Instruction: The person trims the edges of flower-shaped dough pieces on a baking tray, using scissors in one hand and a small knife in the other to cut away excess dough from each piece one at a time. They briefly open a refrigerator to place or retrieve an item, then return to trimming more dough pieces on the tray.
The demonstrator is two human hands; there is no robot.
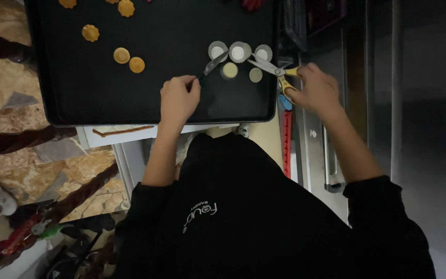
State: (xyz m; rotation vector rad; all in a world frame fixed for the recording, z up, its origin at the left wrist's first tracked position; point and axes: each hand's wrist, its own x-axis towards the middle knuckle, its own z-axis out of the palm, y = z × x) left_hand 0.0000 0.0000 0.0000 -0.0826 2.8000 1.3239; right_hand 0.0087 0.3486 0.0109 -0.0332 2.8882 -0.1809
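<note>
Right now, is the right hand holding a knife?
No. The right hand grips yellow-handled scissors; the left hand holds the knife over the black tray.

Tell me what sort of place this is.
Probably a bakery kitchen: a large black baking tray holds small tart shells and fluted metal moulds, and the right hand works with yellow-handled scissors.

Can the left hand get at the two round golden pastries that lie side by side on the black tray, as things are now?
Probably yes. The left hand holds a small knife, and bare tray lies between it and the two pastries.
</note>
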